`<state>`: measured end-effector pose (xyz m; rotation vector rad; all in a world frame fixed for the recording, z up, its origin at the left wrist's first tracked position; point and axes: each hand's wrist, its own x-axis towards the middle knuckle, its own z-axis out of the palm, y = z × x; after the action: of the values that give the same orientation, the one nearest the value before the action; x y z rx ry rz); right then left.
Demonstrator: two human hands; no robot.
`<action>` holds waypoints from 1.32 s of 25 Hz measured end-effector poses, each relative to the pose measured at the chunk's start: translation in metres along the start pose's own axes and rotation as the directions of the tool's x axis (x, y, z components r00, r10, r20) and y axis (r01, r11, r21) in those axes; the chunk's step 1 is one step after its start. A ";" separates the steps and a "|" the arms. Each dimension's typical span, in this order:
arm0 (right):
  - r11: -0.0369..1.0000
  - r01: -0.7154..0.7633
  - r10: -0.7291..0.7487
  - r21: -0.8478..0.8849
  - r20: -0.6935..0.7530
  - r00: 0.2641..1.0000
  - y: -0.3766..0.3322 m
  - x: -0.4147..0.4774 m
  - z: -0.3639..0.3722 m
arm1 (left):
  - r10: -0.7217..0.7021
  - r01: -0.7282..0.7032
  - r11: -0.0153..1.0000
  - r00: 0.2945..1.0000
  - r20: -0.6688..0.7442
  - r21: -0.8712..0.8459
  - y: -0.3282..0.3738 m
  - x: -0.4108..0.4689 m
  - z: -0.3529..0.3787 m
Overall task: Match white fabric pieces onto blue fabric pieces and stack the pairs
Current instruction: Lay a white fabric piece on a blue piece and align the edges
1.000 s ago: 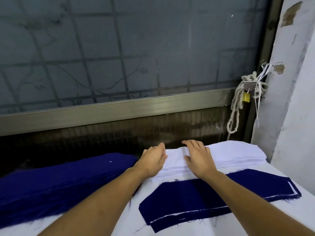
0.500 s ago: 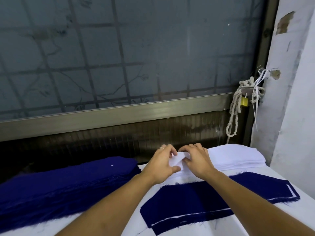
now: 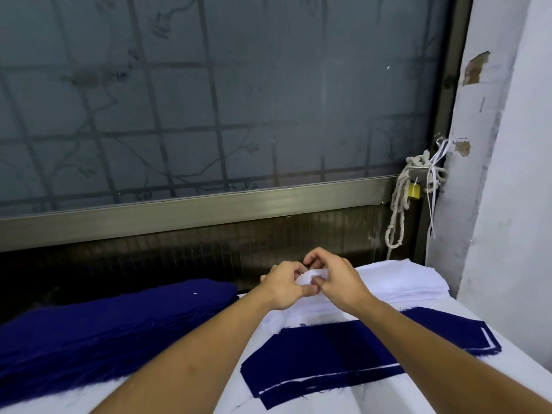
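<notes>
A stack of white fabric pieces (image 3: 400, 279) lies at the back right of the table. My left hand (image 3: 283, 286) and my right hand (image 3: 334, 277) meet at its left end, and both pinch the lifted edge of the top white piece (image 3: 309, 276) between fingers and thumb. A blue fabric piece (image 3: 343, 360) with white chalk lines lies flat in front of the stack, under my right forearm. A thick pile of blue fabric pieces (image 3: 104, 330) sits at the left.
The white table surface (image 3: 507, 363) runs to a white wall (image 3: 513, 204) on the right. Behind the table is a frosted window (image 3: 224, 100) with a metal sill. A rope with a brass padlock (image 3: 413, 191) hangs at the window's right corner.
Both hands went from lying flat on the white stack to pinching the left edge of its top piece and lifting it a little. The view has tilted slightly upward.
</notes>
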<state>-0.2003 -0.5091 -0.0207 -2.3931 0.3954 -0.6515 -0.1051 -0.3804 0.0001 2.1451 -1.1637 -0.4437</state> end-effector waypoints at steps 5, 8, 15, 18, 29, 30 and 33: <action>0.997 -0.078 0.079 -0.027 0.024 0.997 -0.010 -0.012 -0.029 | 0.038 -0.044 0.998 0.989 -0.144 -0.038 0.011 -0.020 -0.024; 0.991 -0.125 0.130 -0.052 0.102 0.986 -0.015 -0.020 -0.049 | 0.053 -0.051 0.999 0.982 -0.180 0.019 0.014 -0.043 -0.054; 0.999 -0.049 0.048 -0.002 0.208 0.977 -0.062 -0.053 -0.078 | 0.047 -0.013 0.994 0.949 -0.313 0.108 0.002 -0.139 -0.122; 0.996 -0.043 0.023 0.075 0.250 0.968 -0.081 -0.073 -0.072 | -0.004 0.056 0.987 0.945 -0.326 0.149 -0.015 -0.193 -0.148; 0.970 -0.217 0.135 0.106 0.504 0.853 -0.127 -0.172 -0.019 | -0.166 0.209 0.973 0.929 -0.332 0.099 -0.098 -0.342 -0.154; 0.963 -0.241 0.153 0.120 0.496 0.855 -0.125 -0.179 -0.018 | -0.179 0.219 0.973 0.919 -0.352 0.076 -0.108 -0.351 -0.150; 0.915 -0.342 0.211 0.212 0.473 0.856 -0.115 -0.198 -0.013 | -0.291 0.304 0.952 0.859 -0.421 -0.037 -0.135 -0.368 -0.135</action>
<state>-0.3590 -0.3438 -0.0087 -2.0617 0.4071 -0.0171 -0.1476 0.0325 0.0030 2.3052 -0.6006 -0.0761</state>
